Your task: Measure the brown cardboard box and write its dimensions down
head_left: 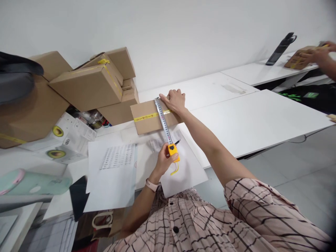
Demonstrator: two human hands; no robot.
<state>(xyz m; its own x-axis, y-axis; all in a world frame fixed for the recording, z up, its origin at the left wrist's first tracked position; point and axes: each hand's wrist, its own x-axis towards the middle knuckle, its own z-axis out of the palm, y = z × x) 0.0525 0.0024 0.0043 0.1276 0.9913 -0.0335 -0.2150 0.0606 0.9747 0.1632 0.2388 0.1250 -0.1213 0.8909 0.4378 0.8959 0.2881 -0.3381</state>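
A small brown cardboard box (147,120) with yellow tape lies on the white table (252,119). My right hand (174,100) presses on its far right corner, fingers curled, pinning the end of a tape measure blade (162,120) there. The blade runs across the box's top toward me. My left hand (165,161), with a watch on the wrist, grips the yellow tape measure case (173,151) over the sheets of paper. A black pen (177,142) lies just beside the case.
Printed sheets (115,175) cover the near table. Stacked cardboard boxes (89,84) and white avocado-print boxes (63,140) crowd the left. A mint bottle (34,182) lies at far left. Another person's hands (319,52) hold a box at the far right.
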